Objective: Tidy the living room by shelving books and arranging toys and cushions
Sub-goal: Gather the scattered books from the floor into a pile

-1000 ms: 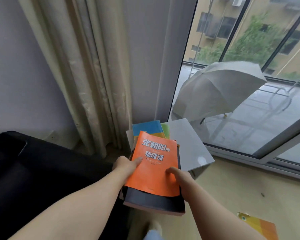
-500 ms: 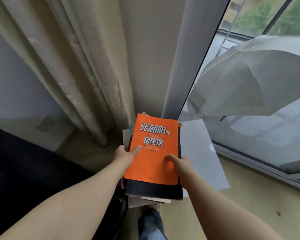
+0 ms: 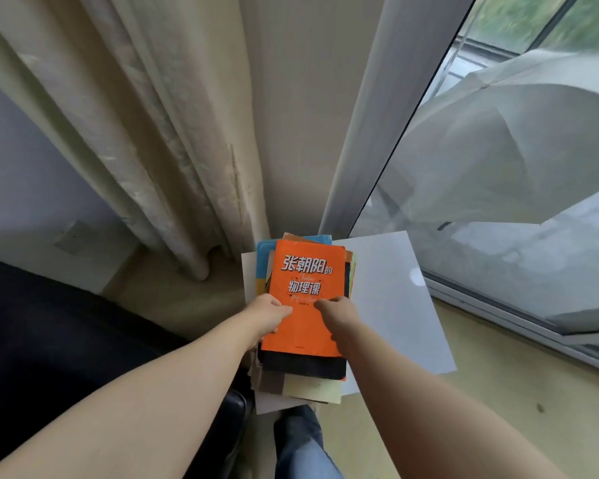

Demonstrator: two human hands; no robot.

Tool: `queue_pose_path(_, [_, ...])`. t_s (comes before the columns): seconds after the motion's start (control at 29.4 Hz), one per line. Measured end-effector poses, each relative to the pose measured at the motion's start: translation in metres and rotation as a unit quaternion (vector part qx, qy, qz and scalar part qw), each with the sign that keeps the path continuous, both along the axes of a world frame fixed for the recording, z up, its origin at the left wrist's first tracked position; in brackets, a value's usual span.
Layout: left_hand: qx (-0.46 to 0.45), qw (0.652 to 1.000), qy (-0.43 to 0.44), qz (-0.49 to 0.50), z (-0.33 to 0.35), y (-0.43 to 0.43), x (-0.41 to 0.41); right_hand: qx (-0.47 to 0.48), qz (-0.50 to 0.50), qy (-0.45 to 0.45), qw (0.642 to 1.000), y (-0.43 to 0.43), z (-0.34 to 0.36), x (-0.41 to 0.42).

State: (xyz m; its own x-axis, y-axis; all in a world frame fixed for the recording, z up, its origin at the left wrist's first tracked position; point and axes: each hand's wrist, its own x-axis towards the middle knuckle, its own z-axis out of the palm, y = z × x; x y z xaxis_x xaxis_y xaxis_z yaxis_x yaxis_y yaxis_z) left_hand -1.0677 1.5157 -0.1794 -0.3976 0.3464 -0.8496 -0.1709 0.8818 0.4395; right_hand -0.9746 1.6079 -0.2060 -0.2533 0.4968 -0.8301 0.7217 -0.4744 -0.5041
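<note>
Item: book stack (image 3: 305,367), orange book (image 3: 308,305) on top, on white table (image 3: 395,305) by curtain (image 3: 173,150).
Hands: my left hand (image 3: 269,312), right hand (image 3: 338,314) grip stack sides, thumbs on cover.
Handling: near end overhangs; I'd slide stack fully on and square edges before letting go.

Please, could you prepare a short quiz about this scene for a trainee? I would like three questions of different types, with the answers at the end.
1. True or false: the orange book lies at the top of the stack.
2. What can be seen outside, through the window?
A. a bicycle
B. an open pale umbrella
C. a ladder
3. Which hands touch the orange book?

Key
1. True.
2. B.
3. Both: the left hand at its left edge and the right hand on its cover.
</note>
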Motion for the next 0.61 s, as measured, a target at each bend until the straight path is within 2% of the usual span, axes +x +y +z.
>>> queue_pose_path(0.14, [0.033,0.999,-0.001,0.0,0.01,-0.019,0.007,0.035,-0.09,0.007,0.995,-0.027,0.007,0.008])
queue_pose_path(0.31, [0.066,0.998,0.011,-0.021,0.034,-0.076,0.021,-0.008,-0.19,0.031,0.981,-0.099,0.021,0.027])
queue_pose_path(0.61, [0.048,0.998,-0.027,-0.006,0.038,-0.179,0.066,-0.055,-0.259,0.059,0.963,-0.226,0.037,0.078])
